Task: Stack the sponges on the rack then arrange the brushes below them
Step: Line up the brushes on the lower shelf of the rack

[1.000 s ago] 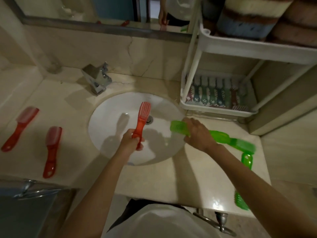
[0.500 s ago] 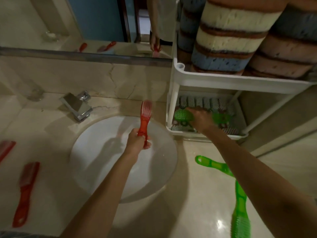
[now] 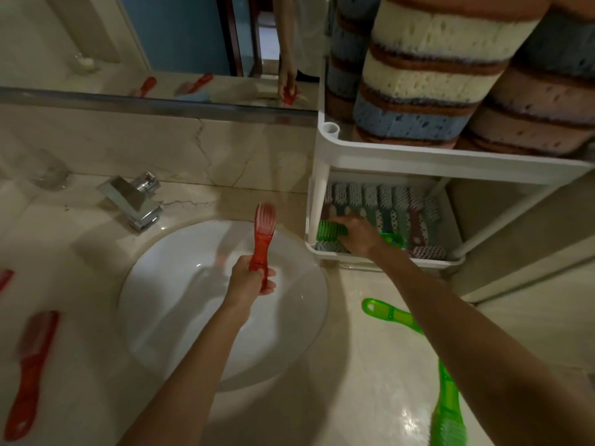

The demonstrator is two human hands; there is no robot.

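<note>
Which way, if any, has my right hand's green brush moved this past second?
Yes: green brush went from the counter by the sink into the rack's lower tray.

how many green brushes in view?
3. Held green brush: in right hand, on lower shelf. Far green brush, near green brush: counter right of sink, partly behind arm.

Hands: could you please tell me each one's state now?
Left hand: grips the red translucent plastic brush.
Right hand: holds the green plastic brush inside the white rack.
</note>
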